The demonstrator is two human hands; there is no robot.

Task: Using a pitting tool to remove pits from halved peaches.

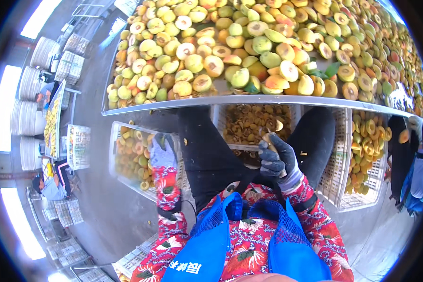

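Note:
My right hand (278,159), in a dark-palmed grey glove, is closed round a short tan-handled tool (282,174), held upright between my knees. A pale yellow bit (278,125) shows just above this fist; I cannot tell if it sits on the tool. My left hand (163,151), in a similar glove and slightly blurred, is over the right side of a white crate of yellow-orange fruit (135,152). Its thumb and fingers look apart, with nothing visible in them. Beyond my hands, halved yellow-green stone fruit (214,66) cover a metal-edged table (268,99).
Under the table, a crate of brownish pits or scraps (258,123) stands between my legs. To its right is a white crate (336,160) with yellow halves. Another person's gloved hand (415,124) shows far right. At left are people, stacked crates (69,67) and another fruit table (53,120).

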